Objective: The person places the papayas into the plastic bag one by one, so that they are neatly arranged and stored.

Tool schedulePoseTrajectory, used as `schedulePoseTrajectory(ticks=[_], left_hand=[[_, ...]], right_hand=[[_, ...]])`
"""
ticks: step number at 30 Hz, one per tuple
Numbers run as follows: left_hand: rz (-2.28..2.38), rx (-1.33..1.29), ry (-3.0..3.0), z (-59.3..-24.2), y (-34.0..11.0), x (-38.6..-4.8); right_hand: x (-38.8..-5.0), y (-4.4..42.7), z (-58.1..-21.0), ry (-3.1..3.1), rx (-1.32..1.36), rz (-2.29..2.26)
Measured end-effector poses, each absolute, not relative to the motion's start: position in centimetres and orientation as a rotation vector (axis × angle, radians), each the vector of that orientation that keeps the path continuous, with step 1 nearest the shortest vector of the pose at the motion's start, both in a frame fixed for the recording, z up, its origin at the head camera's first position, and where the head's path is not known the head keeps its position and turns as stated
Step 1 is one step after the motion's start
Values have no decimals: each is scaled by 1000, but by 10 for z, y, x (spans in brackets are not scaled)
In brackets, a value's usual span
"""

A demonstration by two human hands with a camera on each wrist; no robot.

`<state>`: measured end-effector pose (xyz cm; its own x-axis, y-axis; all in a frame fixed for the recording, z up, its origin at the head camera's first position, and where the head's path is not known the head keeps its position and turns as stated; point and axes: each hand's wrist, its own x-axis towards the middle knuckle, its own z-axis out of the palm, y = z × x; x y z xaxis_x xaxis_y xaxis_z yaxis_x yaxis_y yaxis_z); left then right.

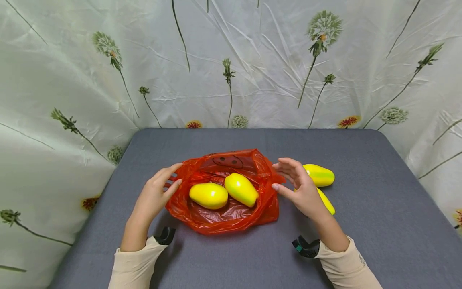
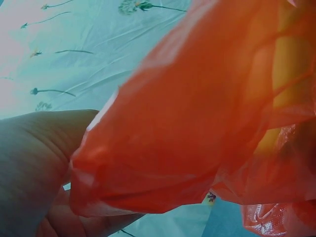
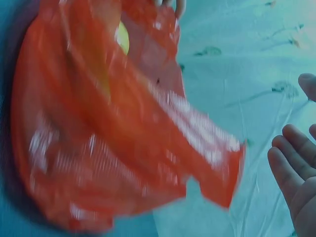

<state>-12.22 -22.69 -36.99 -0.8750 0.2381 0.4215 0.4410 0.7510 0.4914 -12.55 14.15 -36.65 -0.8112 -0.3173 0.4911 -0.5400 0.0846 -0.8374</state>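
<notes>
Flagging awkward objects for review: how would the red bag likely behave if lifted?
The red bag would likely be floppy: its thin film is wrinkled. It may sag at the bottom, since two yellow fruits lie inside. Its glossy sheen suggests it might feel slippery.

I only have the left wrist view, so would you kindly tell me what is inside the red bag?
Observer: Two yellow fruits lie in the red bag.

Operator: Thank you. Is the right hand touching it?

Observer: No, the right wrist view shows a gap between its fingers and the bag.

Operator: Are there more fruits nearby?

Observer: Yes, the head view shows two more on the grey table, partly hidden by the right hand.
</notes>
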Motion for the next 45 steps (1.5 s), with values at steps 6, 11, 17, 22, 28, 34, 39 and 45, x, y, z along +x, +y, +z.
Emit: schedulePoseTrajectory(ticks=[6,11,17,22,28,34,39,45], left_hand=[[-858,-512,-2618,-369,-227,-122],[-857,-533,-2603,-371,-228,-123],[-861,-542,-2585,-371,-229,-123],[-857,-537,-2594,-371,-229,-123],[-849,-535,-2596,-371,-229,-123],[-848,-535,-2591,-371,-229,-123],[-845,-532,-2589,-371,-229,-123],[-846,-538,-2586,-371,-229,-123]], right_hand=[[-122,169,-375,-2197,738,1754],[-118,190,-386,-2203,646,1692],[-118,208,-401,-2244,574,1558],[-117,219,-409,-2352,490,1491],[-116,231,-424,-2468,427,1401],[-112,235,-431,-2534,390,1383],[-106,237,-432,-2684,339,1299],[-104,239,-435,-2769,309,1242]])
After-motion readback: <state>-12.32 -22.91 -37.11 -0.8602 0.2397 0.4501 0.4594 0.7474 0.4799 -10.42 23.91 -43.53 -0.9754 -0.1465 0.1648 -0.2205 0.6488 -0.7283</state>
